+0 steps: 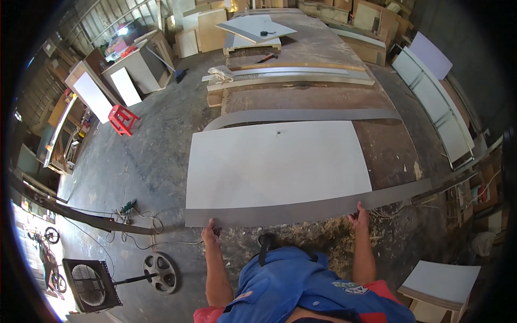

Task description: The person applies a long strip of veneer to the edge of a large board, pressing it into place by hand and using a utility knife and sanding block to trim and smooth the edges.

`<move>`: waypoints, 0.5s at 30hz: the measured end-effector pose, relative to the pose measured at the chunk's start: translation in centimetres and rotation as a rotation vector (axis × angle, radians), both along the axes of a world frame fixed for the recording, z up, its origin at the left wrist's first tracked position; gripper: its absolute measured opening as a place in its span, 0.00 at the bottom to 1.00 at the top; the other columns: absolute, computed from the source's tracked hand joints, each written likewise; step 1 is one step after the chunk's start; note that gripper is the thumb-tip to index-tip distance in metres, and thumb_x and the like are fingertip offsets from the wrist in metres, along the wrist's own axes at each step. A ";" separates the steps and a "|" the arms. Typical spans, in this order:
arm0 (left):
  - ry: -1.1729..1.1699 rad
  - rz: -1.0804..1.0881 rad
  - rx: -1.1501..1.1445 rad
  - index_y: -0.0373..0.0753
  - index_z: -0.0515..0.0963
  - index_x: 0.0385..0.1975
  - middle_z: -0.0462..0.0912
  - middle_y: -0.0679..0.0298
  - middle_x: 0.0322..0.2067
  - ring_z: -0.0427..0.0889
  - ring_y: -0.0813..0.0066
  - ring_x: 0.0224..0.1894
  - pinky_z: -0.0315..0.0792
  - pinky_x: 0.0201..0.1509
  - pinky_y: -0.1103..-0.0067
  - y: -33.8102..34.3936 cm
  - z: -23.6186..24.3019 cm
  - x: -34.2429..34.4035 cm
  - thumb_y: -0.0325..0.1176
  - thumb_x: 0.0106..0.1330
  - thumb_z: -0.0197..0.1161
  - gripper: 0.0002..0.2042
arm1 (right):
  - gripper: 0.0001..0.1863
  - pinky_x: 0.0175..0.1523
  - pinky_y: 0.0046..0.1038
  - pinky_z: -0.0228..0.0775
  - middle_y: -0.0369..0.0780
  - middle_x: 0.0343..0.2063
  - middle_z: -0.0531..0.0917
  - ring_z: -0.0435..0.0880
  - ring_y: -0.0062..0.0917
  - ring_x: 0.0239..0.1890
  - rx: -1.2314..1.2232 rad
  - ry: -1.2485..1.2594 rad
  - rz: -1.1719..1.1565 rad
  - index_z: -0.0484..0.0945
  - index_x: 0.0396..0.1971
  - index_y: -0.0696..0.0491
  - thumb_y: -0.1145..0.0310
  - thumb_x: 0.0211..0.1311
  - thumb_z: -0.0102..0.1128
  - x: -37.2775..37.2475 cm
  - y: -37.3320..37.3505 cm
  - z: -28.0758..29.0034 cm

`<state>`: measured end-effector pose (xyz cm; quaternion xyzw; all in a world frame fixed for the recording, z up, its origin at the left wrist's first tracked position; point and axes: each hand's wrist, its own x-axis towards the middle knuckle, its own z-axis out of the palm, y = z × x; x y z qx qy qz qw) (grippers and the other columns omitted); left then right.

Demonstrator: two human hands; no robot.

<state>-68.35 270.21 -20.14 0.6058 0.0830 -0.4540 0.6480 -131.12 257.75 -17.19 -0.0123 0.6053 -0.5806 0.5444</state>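
A long, flat grey strip (pixel 269 215) runs along the near edge of a large white board (pixel 274 164), reaching past the board's right side. My left hand (pixel 211 232) grips the strip's lower edge near its left end, thumb on top and fingers underneath. Farther right, my right hand (pixel 360 216) pinches the same lower edge, its fingers partly hidden below the strip. The board lies flat on a long brown worktable (pixel 385 145). A second grey strip (pixel 301 115) lies behind the board, curving at its left end.
Long wooden and metal-edged bars (pixel 296 78) cross the table farther back. Beyond them is a board stack (pixel 250 27). To the left are a red stool (pixel 124 119), a floor fan (pixel 89 282) and loose cables (pixel 142 226). A white-topped wooden stand (pixel 441 280) is at lower right.
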 end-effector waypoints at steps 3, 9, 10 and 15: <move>0.038 -0.039 0.029 0.41 0.78 0.43 0.85 0.64 0.33 0.83 0.71 0.28 0.76 0.31 0.74 1.2 0.4 0.5 0.37 0.65 0.72 0.13 | 0.17 0.28 0.33 0.73 0.35 0.27 0.74 0.73 0.24 0.26 0.033 -0.015 -0.092 0.76 0.38 0.54 0.54 0.68 0.66 1.6 -0.3 0.5; -0.121 -0.153 0.120 0.38 0.80 0.37 0.85 0.63 0.28 0.82 0.71 0.26 0.75 0.30 0.76 5.9 1.2 -2.2 0.31 0.63 0.68 0.07 | 0.19 0.30 0.31 0.74 0.35 0.27 0.74 0.74 0.22 0.26 0.008 -0.008 -0.106 0.76 0.38 0.55 0.52 0.69 0.65 1.6 1.1 2.0; -0.127 -0.142 0.136 0.38 0.80 0.37 0.85 0.63 0.28 0.82 0.71 0.26 0.75 0.30 0.76 7.7 1.2 -2.2 0.31 0.63 0.68 0.07 | 0.18 0.30 0.31 0.75 0.35 0.27 0.74 0.74 0.22 0.26 -0.034 -0.033 -0.099 0.76 0.39 0.55 0.53 0.70 0.64 1.9 1.6 1.8; -0.523 -0.904 0.461 0.37 0.86 0.32 0.86 0.62 0.24 0.85 0.72 0.27 0.79 0.32 0.75 21.5 -5.7 -0.5 0.38 0.60 0.64 0.11 | 0.21 0.35 0.31 0.75 0.38 0.30 0.73 0.73 0.24 0.27 -0.056 -0.029 0.078 0.72 0.39 0.58 0.52 0.74 0.56 2.6 5.7 0.6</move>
